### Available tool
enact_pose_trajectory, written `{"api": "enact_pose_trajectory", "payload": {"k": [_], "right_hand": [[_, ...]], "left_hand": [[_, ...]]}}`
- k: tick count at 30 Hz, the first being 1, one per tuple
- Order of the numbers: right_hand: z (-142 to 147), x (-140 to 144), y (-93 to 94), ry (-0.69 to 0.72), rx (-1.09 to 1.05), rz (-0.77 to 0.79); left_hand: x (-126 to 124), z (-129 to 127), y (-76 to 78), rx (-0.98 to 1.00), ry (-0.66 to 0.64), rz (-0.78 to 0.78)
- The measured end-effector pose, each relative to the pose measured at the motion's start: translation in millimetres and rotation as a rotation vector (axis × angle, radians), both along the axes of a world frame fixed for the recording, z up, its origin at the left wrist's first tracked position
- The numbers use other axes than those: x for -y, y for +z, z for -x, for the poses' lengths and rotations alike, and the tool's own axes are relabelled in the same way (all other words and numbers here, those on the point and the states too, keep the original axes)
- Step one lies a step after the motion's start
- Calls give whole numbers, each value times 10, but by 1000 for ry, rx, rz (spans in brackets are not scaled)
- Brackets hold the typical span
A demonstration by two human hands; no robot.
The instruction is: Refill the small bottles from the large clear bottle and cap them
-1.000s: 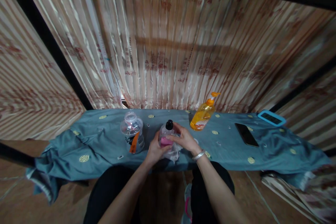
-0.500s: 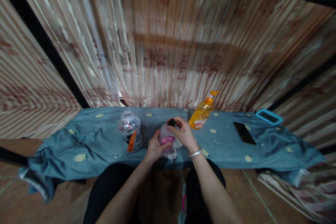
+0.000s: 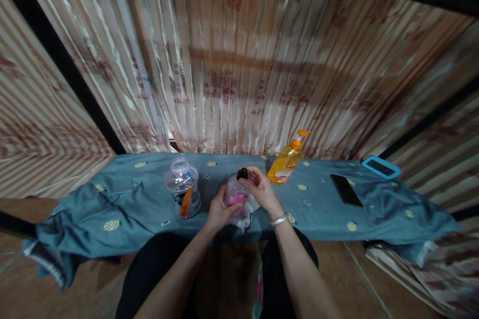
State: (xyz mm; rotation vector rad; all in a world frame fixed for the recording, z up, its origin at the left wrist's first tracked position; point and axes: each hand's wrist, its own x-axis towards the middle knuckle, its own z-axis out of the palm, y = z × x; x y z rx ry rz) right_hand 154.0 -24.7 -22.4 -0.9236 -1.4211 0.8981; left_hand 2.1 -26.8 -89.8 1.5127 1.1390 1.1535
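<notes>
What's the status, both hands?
Left hand gripping clear, pink-banded plastic bottle. Right hand on its round black cap. Crumpled whitish material close by bottle; no obstruction visible.

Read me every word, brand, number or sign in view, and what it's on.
None is legible:
Held bottle: pink label, too blurred.
Pump bottle: label, too small.
Clear container: orange strip, nothing readable.
Curtain: red markings, too blurred.
Blue-framed device: dark screen, nothing readable.

The bottle label [image 3: 238,199] is pink, cap [image 3: 242,173] black.
</notes>
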Motion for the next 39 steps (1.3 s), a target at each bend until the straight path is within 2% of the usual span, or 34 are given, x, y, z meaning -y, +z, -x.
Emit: {"api": "enact_pose_trajectory", "payload": {"k": [3, 9, 16, 21, 28, 34, 39], "right_hand": [[-7, 33, 41, 42, 21, 9], [68, 25, 11, -87, 26, -24], [27, 64, 74, 37, 72, -11], [82, 24, 26, -74, 34, 5], [33, 52, 88, 52, 59, 23], [79, 15, 29, -81, 8, 4], [25, 59, 98, 19, 41, 10]], "left_hand": [[2, 1, 8, 5, -10, 6], [-1, -5, -18, 45, -26, 18], [6, -15, -21, 51, 2, 38], [13, -20, -15, 55, -7, 31], [-1, -5, -65, 25, 17, 8], [-1, -2, -80, 44, -20, -7], [12, -5, -49, 50, -19, -2]]}}
